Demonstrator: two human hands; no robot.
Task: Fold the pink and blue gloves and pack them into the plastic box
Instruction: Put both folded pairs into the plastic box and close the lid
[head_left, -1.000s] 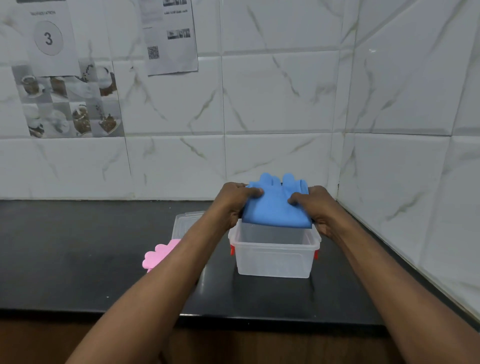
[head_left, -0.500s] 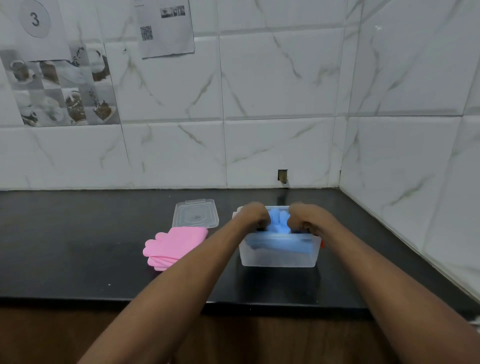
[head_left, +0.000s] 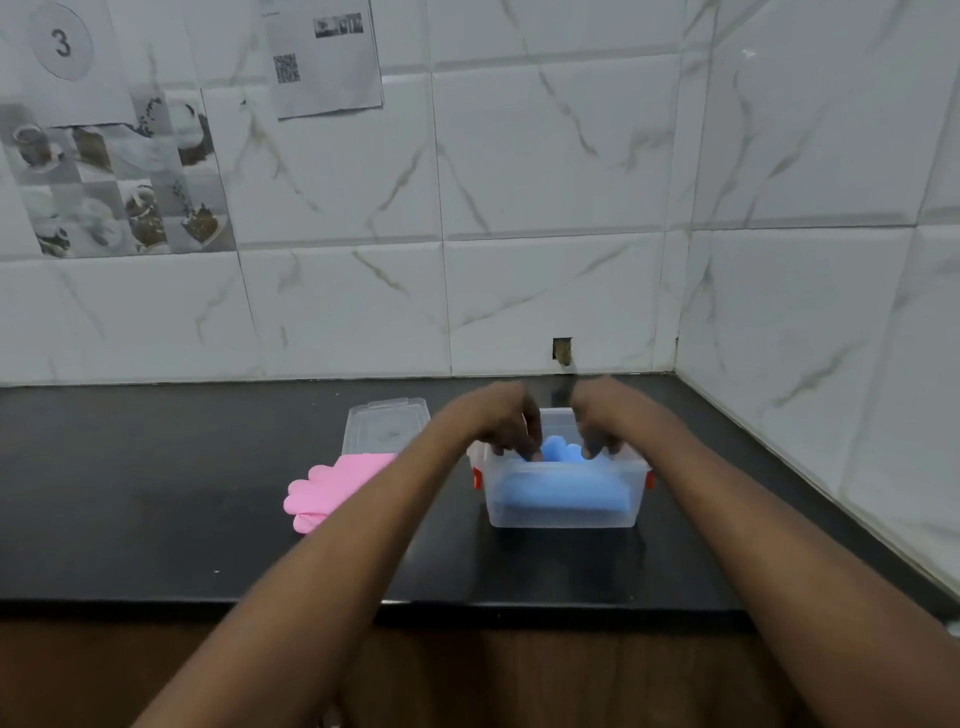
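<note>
The folded blue gloves (head_left: 563, 496) lie inside the clear plastic box (head_left: 638, 464) with red clips, on the black counter at centre right. Their fingertips stick up at the back of the box. My left hand (head_left: 501, 421) and right hand (head_left: 605, 421) hover side by side over the box's open top. Their fingers point down and apart, with the tips at the blue glove's raised fingers. Both hands are slightly blurred. The folded pink gloves (head_left: 332, 486) lie on the counter left of the box, partly hidden behind my left forearm.
The box's clear lid (head_left: 384, 428) lies flat behind the pink gloves. Tiled walls meet in a corner behind and to the right of the box. The black counter (head_left: 130, 493) stretches left; its front edge (head_left: 156, 603) runs below my forearms.
The blue gloves went from held above the box down into it. My hands have since risen a little out of the box, fingers loosened.
</note>
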